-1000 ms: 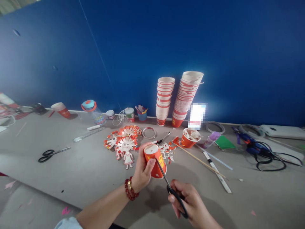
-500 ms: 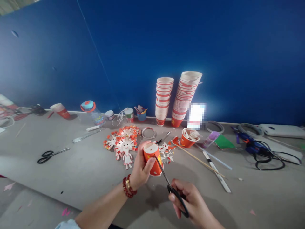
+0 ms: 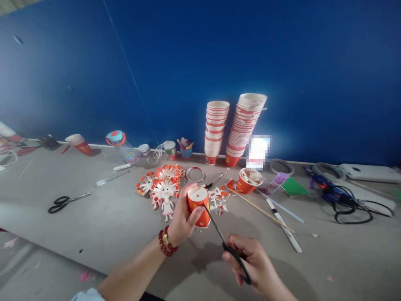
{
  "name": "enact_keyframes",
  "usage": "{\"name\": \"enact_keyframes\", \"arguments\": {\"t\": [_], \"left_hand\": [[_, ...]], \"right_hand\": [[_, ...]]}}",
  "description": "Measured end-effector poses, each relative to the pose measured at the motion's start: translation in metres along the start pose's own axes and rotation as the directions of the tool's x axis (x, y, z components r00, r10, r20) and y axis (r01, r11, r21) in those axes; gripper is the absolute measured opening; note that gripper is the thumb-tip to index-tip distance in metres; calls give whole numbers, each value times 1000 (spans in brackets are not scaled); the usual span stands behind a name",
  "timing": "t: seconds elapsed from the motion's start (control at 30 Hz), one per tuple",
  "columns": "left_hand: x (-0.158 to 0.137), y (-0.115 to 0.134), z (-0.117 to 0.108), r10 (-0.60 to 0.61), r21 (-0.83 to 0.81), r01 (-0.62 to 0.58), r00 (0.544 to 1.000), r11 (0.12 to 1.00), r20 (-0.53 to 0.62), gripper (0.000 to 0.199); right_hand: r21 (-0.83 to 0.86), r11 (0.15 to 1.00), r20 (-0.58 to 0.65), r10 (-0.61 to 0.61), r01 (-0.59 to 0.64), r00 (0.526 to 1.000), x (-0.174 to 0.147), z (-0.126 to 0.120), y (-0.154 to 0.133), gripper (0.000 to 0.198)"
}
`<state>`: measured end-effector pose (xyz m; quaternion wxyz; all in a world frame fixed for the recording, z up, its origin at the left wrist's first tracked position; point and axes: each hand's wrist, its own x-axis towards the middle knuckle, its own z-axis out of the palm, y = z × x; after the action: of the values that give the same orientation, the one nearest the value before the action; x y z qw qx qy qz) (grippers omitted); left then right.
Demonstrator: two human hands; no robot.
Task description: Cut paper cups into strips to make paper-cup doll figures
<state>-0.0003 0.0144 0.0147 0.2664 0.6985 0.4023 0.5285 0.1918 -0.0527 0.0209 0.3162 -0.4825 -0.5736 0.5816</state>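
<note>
Red paper covers the cup [image 3: 205,218], held base-up in the left hand [image 3: 183,219] over the grey table [image 3: 125,225], near a scatter of paper scraps [image 3: 218,201]. Black-handled scissors [image 3: 227,246] sit firmly in the right hand [image 3: 250,257] — their tip lies at the cup's side, beside the left thumb; I cannot tell whether it pierces. Cut-paper figures [image 3: 165,190] lie left of the cup.

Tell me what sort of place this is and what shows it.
Probably a craft workspace, though the kind of room is unclear: paper figures lie near cut scraps on a table, and the right hand holds scissors against a paper cup.
</note>
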Motion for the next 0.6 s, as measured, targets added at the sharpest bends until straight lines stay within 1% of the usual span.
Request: {"name": "enact_keyframes", "arguments": {"t": [0.2, 0.27, 0.43, 0.6], "left_hand": [[3, 0, -2, -12, -19, 12, 1000, 1000, 15, 51], [3, -1, -3, -5, -4, 5, 1000, 1000, 26, 51], [4, -4, -9, 26, 114, -33, 998, 993, 64, 55], [14, -5, -19, 103, 262, -142, 982, 954, 157, 59]], "right_hand": [[133, 990, 87, 35, -46, 996, 1, 0, 3, 60], [141, 989, 99, 33, -47, 995, 2, 0, 5, 60], [85, 994, 99, 59, -68, 993, 2, -6, 4, 60], [50, 996, 95, 75, -80, 993, 2, -17, 0, 61]]}}
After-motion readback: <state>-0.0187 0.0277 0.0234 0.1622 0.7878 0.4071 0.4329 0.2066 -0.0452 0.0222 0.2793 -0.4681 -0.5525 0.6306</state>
